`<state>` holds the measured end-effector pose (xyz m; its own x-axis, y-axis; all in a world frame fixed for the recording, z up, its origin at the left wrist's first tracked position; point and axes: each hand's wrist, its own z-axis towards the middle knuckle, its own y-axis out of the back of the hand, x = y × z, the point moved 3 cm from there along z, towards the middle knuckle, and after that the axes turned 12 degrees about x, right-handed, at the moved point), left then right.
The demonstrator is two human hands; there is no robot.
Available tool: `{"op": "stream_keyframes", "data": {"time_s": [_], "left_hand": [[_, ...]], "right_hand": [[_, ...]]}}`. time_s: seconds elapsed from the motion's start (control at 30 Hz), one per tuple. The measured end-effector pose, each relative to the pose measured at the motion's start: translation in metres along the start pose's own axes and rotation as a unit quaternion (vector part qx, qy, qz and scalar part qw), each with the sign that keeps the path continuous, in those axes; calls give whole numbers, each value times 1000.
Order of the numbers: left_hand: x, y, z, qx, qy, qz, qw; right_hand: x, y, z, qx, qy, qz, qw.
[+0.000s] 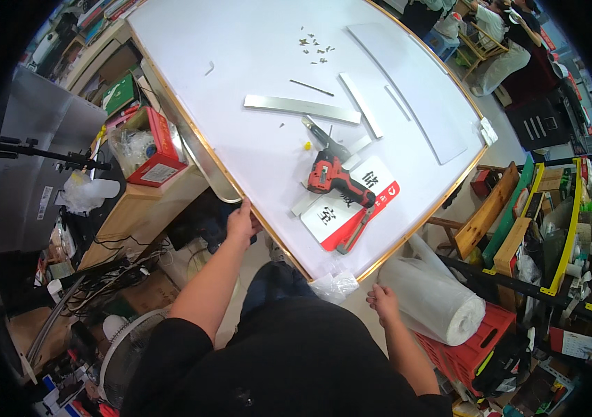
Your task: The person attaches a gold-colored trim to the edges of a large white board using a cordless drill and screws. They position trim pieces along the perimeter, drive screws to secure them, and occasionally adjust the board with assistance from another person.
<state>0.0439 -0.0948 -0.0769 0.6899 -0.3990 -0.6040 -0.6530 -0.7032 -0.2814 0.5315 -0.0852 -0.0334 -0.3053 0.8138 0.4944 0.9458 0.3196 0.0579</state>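
Observation:
A large white board with a gold-coloured edge spreads out in front of me. My left hand is closed round its near-left edge. Beyond the near corner, beside the board and apart from it, hangs my right hand with curled fingers; I cannot make out anything in them. On the board lies a red-and-black cordless drill, resting partly on a red-and-white sign. A utility knife touches the drill's far end. Clear plastic wrap covers the near corner.
Metal strips, a thin rod, small screws and a long white panel lie farther up the board. At right, a plastic film roll rests over a red crate. A red box and a fan stand left.

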Motion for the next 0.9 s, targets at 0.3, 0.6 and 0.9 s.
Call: {"op": "stream_keyframes", "data": {"time_s": [0.3,0.6,0.9], "left_hand": [[5,-11,15,-32,-7,10,999],[18,-4,25,-80,-62,-4,995],[80,-50,-27,-224,-100,94,965]], "right_hand": [[-25,-2,-43,-4,-11,-90,996],[-17,43,-41,48,-12,-290,956],[16,208,33,55,47,-255,964]]}}
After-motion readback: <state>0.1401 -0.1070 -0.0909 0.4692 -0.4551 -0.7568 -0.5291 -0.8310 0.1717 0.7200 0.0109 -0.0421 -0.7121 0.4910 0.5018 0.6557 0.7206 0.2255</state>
